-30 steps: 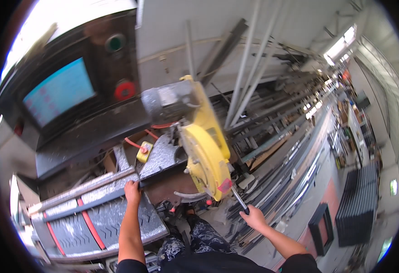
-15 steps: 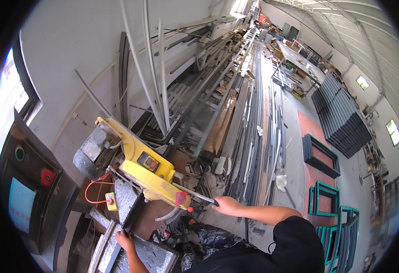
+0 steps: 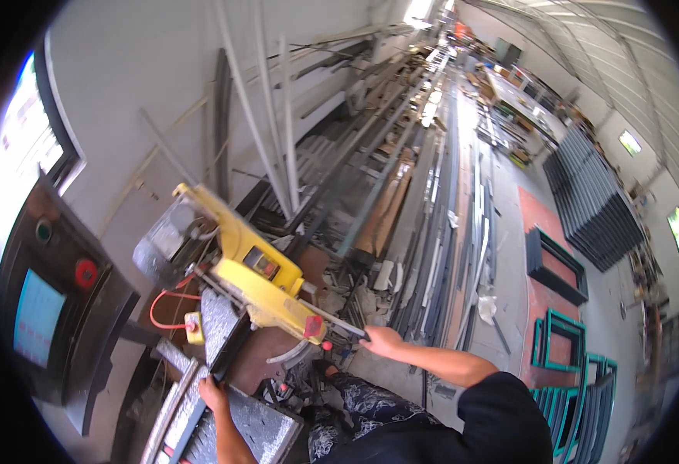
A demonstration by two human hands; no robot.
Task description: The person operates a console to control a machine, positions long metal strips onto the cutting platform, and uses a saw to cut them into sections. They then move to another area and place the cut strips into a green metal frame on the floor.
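Observation:
A yellow cut-off saw (image 3: 258, 267) with a grey motor (image 3: 161, 247) stands at the left centre. My right hand (image 3: 382, 341) is closed round the end of its handle (image 3: 343, 322), arm stretched out to the left. Below the saw head, a dark long bar (image 3: 229, 352) lies across the silver-covered machine table (image 3: 258, 421). My left hand (image 3: 214, 393) is closed on the bar, close to the saw. The blade is mostly hidden under the yellow housing, so I cannot tell whether it touches the bar.
A dark control panel (image 3: 53, 309) with a screen stands at far left. A yellow switch box (image 3: 194, 328) hangs on a red cable. Long metal profiles (image 3: 432, 271) cover the floor ahead. Green frames (image 3: 560, 340) and stacked grey frames (image 3: 591, 197) stand on the right.
The view has tilted a little, so the saw and panel sit slightly higher and further right. Both hands keep their grips on the handle and the bar.

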